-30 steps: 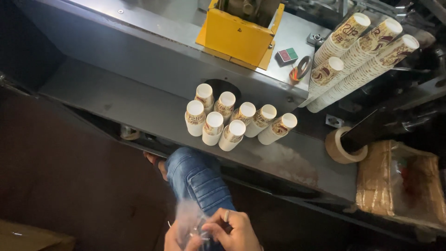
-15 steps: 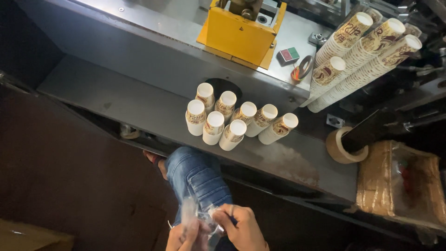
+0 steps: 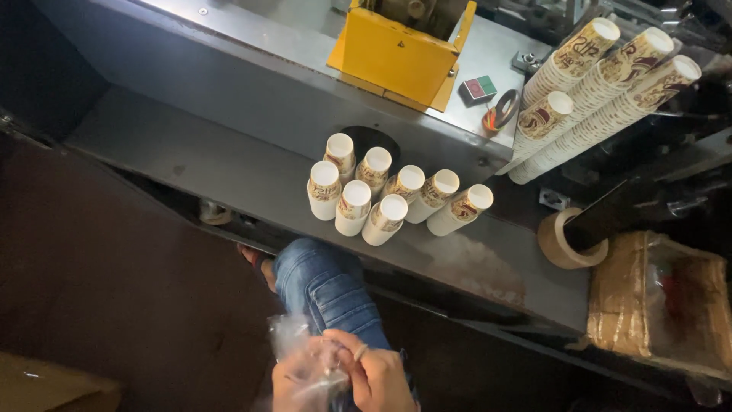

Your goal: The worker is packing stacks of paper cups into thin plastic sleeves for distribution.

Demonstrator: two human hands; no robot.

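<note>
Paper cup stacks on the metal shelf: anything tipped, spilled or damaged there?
Nothing stands out. The cup stacks stand grouped together on the shelf. Both hands hold a clear plastic bag below it. A tape roll lies at the shelf's right.

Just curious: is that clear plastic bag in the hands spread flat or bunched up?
Bunched up. The bag is crumpled between both hands, its film creased and glinting above the knee.
</note>
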